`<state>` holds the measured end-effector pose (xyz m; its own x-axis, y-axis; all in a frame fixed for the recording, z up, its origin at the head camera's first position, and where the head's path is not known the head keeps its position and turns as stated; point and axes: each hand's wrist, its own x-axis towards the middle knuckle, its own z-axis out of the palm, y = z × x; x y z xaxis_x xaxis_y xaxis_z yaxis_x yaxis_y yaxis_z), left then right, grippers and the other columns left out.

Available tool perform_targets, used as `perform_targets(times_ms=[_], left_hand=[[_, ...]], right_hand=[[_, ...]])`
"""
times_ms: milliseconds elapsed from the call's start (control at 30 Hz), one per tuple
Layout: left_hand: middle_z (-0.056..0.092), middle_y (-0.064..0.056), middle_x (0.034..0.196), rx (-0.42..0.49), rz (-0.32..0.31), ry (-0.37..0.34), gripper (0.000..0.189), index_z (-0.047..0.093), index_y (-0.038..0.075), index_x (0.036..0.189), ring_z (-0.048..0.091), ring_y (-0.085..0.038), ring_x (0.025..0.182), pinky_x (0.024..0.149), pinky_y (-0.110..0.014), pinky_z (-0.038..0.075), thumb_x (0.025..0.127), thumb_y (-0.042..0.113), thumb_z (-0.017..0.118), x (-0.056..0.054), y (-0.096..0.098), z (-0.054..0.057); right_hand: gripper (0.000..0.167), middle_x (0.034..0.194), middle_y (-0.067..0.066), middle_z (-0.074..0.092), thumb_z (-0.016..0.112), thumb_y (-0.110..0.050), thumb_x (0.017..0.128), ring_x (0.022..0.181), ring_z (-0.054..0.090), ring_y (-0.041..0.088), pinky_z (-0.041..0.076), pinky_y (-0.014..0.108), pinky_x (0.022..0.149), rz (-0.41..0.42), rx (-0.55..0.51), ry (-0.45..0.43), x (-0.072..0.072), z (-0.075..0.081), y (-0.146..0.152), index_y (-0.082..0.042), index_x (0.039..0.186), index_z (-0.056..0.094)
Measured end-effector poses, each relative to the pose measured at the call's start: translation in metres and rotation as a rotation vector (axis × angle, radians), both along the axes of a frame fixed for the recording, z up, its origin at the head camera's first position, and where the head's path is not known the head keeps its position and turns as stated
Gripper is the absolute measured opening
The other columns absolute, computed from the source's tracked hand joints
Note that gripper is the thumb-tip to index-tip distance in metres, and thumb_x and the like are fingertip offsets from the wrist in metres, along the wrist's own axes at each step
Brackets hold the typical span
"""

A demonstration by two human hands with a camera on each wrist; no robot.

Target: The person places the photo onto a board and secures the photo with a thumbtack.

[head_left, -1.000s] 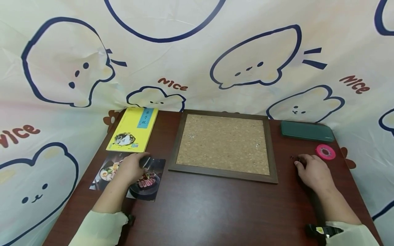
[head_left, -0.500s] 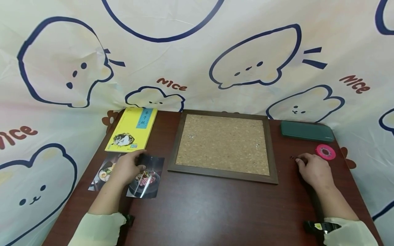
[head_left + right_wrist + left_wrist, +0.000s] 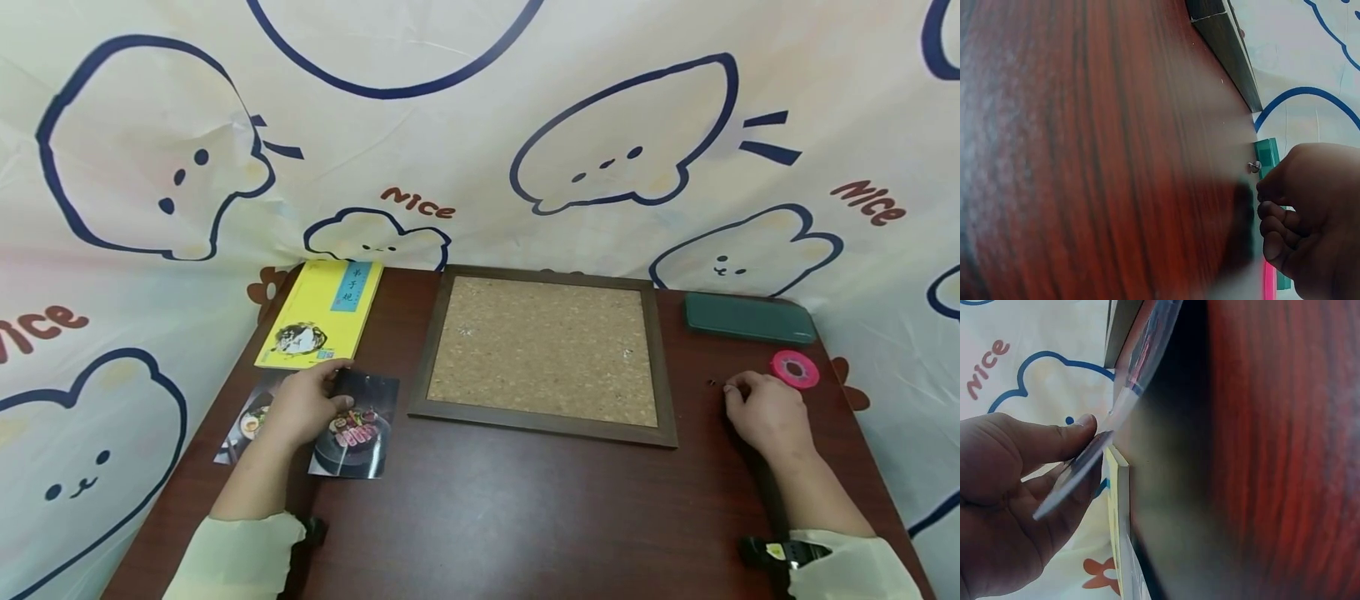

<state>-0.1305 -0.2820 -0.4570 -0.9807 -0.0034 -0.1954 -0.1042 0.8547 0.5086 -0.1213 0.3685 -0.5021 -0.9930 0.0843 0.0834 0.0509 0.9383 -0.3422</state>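
Observation:
My left hand (image 3: 303, 408) pinches a glossy food photo (image 3: 360, 429) by its upper left side, showing sliced meat on a dark plate. In the left wrist view the photo (image 3: 1141, 369) bends up edge-on between thumb and fingers. A second photo (image 3: 253, 425) of a bowl of food lies partly behind the hand. My right hand (image 3: 768, 417) stays low at the table's right with fingers bent. A tiny dark pin-like piece (image 3: 712, 382), also seen as a metallic piece (image 3: 1255, 167), lies just past its fingertips. I cannot tell whether those fingertips hold anything.
A framed cork board (image 3: 555, 354) lies at the middle back. Behind the left hand is a yellow book (image 3: 318, 317). A green case (image 3: 750, 319) and a pink ring-shaped item (image 3: 795, 369) are near the right hand. A printed curtain (image 3: 480, 150) borders the table (image 3: 525, 517).
The left hand has shifted slightly left and back, and the pinched photo has moved slightly back with it, its reflections changing. The right hand has drawn slightly right from the tiny piece.

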Motion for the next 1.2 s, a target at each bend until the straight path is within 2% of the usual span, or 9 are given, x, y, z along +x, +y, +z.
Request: perform_targets(times_ms=[367,600,933,1033,1200], left_hand=[[0.058,-0.030,0.137,0.058,0.021,-0.023,0.063,0.054,0.009,0.149,0.061,-0.047,0.119,0.088,-0.059,0.052,0.092,0.017,0.079,-0.004,-0.001,0.005],[0.056,-0.026,0.134,0.136,0.042,-0.030,0.063,0.054,0.010,0.150,0.060,-0.045,0.118,0.088,-0.056,0.054,0.093,0.016,0.079,-0.007,-0.002,0.011],[0.053,-0.025,0.140,0.203,0.076,-0.051,0.067,0.051,0.015,0.153,0.062,-0.044,0.114,0.084,-0.046,0.057,0.092,0.020,0.080,-0.010,0.000,0.020],[0.052,-0.025,0.141,0.209,0.080,-0.049,0.067,0.051,0.016,0.153,0.063,-0.043,0.113,0.083,-0.045,0.057,0.092,0.021,0.080,-0.011,0.001,0.020],[0.053,-0.024,0.139,0.227,0.085,-0.036,0.067,0.052,0.017,0.153,0.063,-0.040,0.109,0.079,-0.041,0.057,0.092,0.021,0.080,-0.014,0.004,0.021]], right_hand=[[0.021,0.092,0.026,0.069,0.064,-0.017,0.097,0.081,0.064,0.045,0.050,0.063,0.072,-0.002,-0.034,0.010,0.003,0.002,-0.002,0.004,0.099,0.070],[0.023,0.095,0.025,0.071,0.063,-0.017,0.099,0.083,0.065,0.040,0.050,0.060,0.073,-0.005,-0.080,0.030,0.004,0.005,-0.004,0.003,0.108,0.070],[0.024,0.099,0.026,0.070,0.062,-0.014,0.099,0.083,0.065,0.039,0.050,0.060,0.073,-0.004,-0.102,0.042,0.004,0.007,-0.007,0.003,0.114,0.069],[0.023,0.099,0.026,0.071,0.062,-0.013,0.098,0.078,0.064,0.036,0.050,0.056,0.070,0.005,-0.100,0.065,0.005,0.007,-0.009,0.003,0.113,0.069],[0.020,0.092,0.021,0.071,0.063,-0.010,0.097,0.065,0.057,0.024,0.045,0.041,0.058,0.018,-0.091,0.115,0.004,0.006,-0.010,0.001,0.111,0.070]])
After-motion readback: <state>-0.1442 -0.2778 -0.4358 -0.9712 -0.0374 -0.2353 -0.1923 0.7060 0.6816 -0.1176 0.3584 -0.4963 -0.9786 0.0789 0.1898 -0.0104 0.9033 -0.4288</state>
